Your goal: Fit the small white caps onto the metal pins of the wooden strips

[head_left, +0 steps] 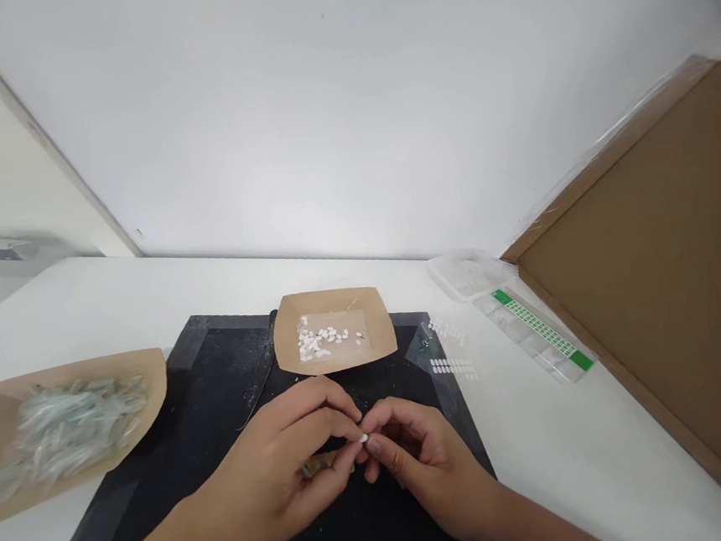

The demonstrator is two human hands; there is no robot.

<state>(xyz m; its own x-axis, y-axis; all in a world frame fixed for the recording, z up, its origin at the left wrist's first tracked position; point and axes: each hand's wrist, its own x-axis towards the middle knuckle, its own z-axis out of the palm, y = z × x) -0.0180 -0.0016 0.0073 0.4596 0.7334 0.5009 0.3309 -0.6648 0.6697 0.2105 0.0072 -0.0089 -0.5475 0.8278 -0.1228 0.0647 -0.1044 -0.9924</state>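
Over the black mat (179, 438), my left hand (295, 461) and my right hand (421, 459) meet fingertip to fingertip. A small white piece (363, 439) is pinched between the thumbs and forefingers of both hands. Something yellowish, too hidden to name, shows under the left fingers. Just beyond the hands sits a brown paper tray (287, 336) with many small white pieces (310, 344) in it.
At the left, a larger paper tray (147, 365) holds a pile of clear plastic packets (77, 422). Clear sheets with white oval stickers (454, 367) lie right of the mat. Beyond are a green-labelled strip (542, 330), a clear plastic container (471, 271) and a cardboard box (657, 278).
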